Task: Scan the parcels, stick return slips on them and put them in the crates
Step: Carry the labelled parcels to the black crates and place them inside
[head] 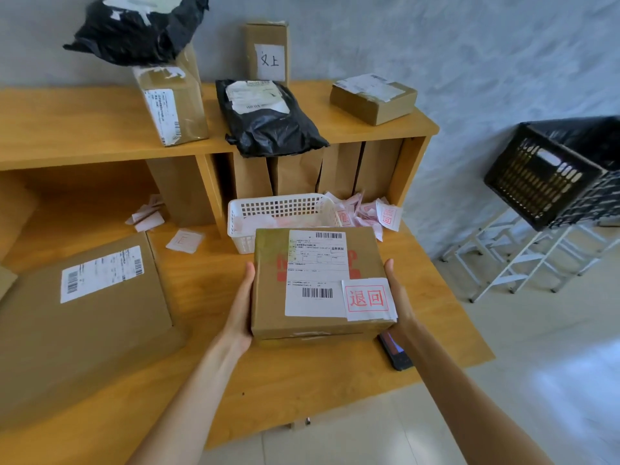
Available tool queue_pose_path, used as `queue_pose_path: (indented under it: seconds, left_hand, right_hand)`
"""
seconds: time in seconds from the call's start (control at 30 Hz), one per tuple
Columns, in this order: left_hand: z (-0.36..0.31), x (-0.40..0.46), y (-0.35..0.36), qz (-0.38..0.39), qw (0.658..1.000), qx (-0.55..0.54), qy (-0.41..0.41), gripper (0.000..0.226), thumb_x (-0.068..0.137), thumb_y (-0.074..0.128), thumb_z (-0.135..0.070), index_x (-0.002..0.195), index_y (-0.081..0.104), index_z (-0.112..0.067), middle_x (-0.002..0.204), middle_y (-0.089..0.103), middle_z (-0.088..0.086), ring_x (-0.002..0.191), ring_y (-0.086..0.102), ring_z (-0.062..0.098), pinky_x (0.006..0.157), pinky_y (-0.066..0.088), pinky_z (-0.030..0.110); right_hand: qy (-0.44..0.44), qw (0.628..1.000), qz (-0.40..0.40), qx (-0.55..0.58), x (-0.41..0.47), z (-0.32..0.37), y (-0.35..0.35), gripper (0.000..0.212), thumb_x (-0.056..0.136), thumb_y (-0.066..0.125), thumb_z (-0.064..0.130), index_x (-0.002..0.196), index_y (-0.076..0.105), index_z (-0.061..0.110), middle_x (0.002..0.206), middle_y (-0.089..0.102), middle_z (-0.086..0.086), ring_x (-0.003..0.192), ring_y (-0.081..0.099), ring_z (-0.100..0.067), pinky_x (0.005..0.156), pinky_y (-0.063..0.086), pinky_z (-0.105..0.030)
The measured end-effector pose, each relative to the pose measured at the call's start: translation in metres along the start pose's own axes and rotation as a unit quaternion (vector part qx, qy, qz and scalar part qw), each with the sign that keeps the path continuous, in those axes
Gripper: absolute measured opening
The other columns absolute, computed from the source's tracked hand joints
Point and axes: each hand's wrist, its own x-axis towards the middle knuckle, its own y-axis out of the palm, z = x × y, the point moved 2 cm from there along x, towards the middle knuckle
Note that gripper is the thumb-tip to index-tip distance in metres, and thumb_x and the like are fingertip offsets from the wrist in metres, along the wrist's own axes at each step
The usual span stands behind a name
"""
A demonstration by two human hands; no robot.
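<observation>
A brown cardboard parcel [268,297] sits between my two hands over the wooden table [201,297]. On its top are a white shipping label with barcodes [317,273] and a white return slip with red characters [367,298] at the near right corner. My left hand [241,303] presses flat against the parcel's left side, thumb straight along the edge. My right hand [397,297] presses against the right side in the same way. The fingers of both hands are hidden behind the parcel. A black handheld scanner [396,354] lies on the table under my right forearm.
A white basket [248,213] of slips stands just behind the parcel, loose slips [369,213] beside it. A large flat box [84,313] lies at left. More boxes and black mailer bags [268,122] sit on the shelf. A black crate [543,176] rests on a white rack at right.
</observation>
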Motion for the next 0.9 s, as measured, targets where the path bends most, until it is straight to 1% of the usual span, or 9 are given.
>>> queue_pose_path:
  seconds: [0.07, 0.17, 0.27, 0.33, 0.43, 0.57, 0.7, 0.77, 0.9]
  left_hand:
    - [-0.013, 0.002, 0.011, 0.023, 0.999, 0.012, 0.026, 0.059, 0.094, 0.028, -0.062, 0.119, 0.065, -0.024, 0.116, 0.071, 0.006, 0.107, 0.067, 0.021, 0.092, 0.048, 0.041]
    - [-0.033, 0.006, 0.038, 0.060, 0.996, 0.016, 0.061, 0.050, 0.095, 0.034, -0.058, 0.119, 0.063, -0.026, 0.113, 0.072, 0.004, 0.107, 0.067, 0.022, 0.089, 0.050, 0.040]
    - [-0.050, 0.013, 0.075, 0.101, 0.992, 0.004, 0.079, 0.035, 0.099, 0.041, -0.046, 0.110, 0.065, -0.025, 0.102, 0.075, 0.003, 0.094, 0.071, 0.019, 0.081, 0.053, 0.038]
    - [-0.057, 0.018, 0.102, 0.129, 0.989, 0.016, 0.072, 0.037, 0.100, 0.041, -0.045, 0.109, 0.068, -0.020, 0.102, 0.075, 0.005, 0.092, 0.072, 0.019, 0.077, 0.056, 0.036]
    - [-0.060, 0.026, 0.148, 0.164, 0.985, 0.042, 0.045, 0.047, 0.096, 0.042, -0.050, 0.118, 0.066, -0.017, 0.115, 0.070, 0.011, 0.103, 0.069, 0.026, 0.086, 0.053, 0.040]
    - [-0.051, 0.038, 0.218, 0.214, 0.972, 0.090, 0.010, 0.056, 0.090, 0.045, -0.058, 0.120, 0.066, -0.015, 0.116, 0.070, 0.013, 0.105, 0.068, 0.028, 0.096, 0.048, 0.046]
    - [-0.025, 0.044, 0.299, 0.255, 0.959, 0.125, -0.008, 0.048, 0.092, 0.047, -0.052, 0.106, 0.070, -0.012, 0.100, 0.074, 0.013, 0.082, 0.073, 0.023, 0.077, 0.053, 0.037]
    - [-0.008, 0.046, 0.344, 0.269, 0.953, 0.136, -0.018, 0.042, 0.095, 0.047, -0.046, 0.101, 0.070, -0.012, 0.093, 0.075, 0.012, 0.075, 0.073, 0.021, 0.070, 0.053, 0.035]
    - [0.027, 0.049, 0.438, 0.311, 0.935, 0.169, -0.007, 0.041, 0.099, 0.041, -0.045, 0.109, 0.068, -0.015, 0.096, 0.075, 0.010, 0.079, 0.073, 0.022, 0.071, 0.052, 0.036]
  right_hand:
    - [-0.012, 1.000, -0.003, -0.012, -0.004, 0.016, -0.002, 0.065, 0.096, 0.027, 0.060, 0.107, 0.065, 0.009, 0.087, 0.075, -0.012, 0.072, 0.073, -0.023, 0.060, 0.060, -0.030]
    - [-0.035, 0.999, -0.017, -0.016, -0.015, 0.043, -0.009, 0.074, 0.091, 0.029, 0.067, 0.108, 0.065, 0.004, 0.087, 0.074, -0.016, 0.073, 0.072, -0.025, 0.065, 0.060, -0.033]
    - [-0.071, 0.996, -0.041, -0.018, -0.028, 0.072, -0.026, 0.068, 0.094, 0.030, 0.063, 0.105, 0.064, 0.006, 0.087, 0.074, -0.015, 0.073, 0.072, -0.025, 0.068, 0.061, -0.033]
    - [-0.102, 0.993, -0.059, -0.010, -0.040, 0.090, -0.041, 0.061, 0.096, 0.032, 0.058, 0.102, 0.065, 0.008, 0.084, 0.074, -0.012, 0.070, 0.072, -0.022, 0.062, 0.060, -0.030]
    - [-0.141, 0.985, -0.095, 0.012, -0.059, 0.113, -0.070, 0.057, 0.095, 0.035, 0.058, 0.101, 0.066, 0.010, 0.084, 0.074, -0.011, 0.069, 0.072, -0.021, 0.063, 0.060, -0.029]
    - [-0.185, 0.971, -0.145, 0.037, -0.086, 0.139, -0.123, 0.054, 0.095, 0.038, 0.056, 0.103, 0.066, 0.011, 0.090, 0.074, -0.012, 0.073, 0.072, -0.022, 0.072, 0.058, -0.033]
    - [-0.222, 0.956, -0.182, 0.065, -0.113, 0.160, -0.195, 0.046, 0.096, 0.041, 0.047, 0.105, 0.063, 0.008, 0.086, 0.073, -0.013, 0.066, 0.071, -0.021, 0.057, 0.059, -0.027]
    - [-0.236, 0.948, -0.202, 0.072, -0.127, 0.171, -0.233, 0.046, 0.093, 0.043, 0.047, 0.105, 0.063, 0.007, 0.086, 0.073, -0.013, 0.065, 0.071, -0.022, 0.056, 0.058, -0.027]
    - [-0.249, 0.937, -0.238, 0.064, -0.156, 0.199, -0.314, 0.042, 0.097, 0.042, 0.045, 0.101, 0.062, 0.009, 0.081, 0.073, -0.011, 0.062, 0.070, -0.020, 0.057, 0.057, -0.026]
